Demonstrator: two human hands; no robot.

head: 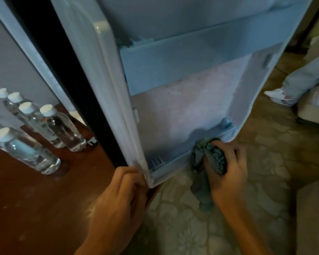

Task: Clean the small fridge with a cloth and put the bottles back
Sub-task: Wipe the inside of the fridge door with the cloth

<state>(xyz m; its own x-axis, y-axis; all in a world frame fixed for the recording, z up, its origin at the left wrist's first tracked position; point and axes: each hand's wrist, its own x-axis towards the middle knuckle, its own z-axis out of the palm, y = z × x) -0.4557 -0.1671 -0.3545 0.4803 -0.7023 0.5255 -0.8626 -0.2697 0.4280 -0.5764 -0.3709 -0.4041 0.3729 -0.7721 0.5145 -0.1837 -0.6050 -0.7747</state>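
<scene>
Your right hand (228, 162) bunches the cloth (208, 159), soft and limp, against the door (182, 107) shelf lip; keep it wadded. Your left hand (122, 192) pinches the door's bottom corner. The bottles (44, 129), likely slick, stand on the table (35, 199); grip them mid-body.

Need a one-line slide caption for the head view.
Left hand grips fridge door corner; right hand presses cloth against its lower shelf.

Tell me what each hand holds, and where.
The left hand grips the door at its bottom corner. The right hand grips the cloth by its bunched top; one end hangs free.
</scene>
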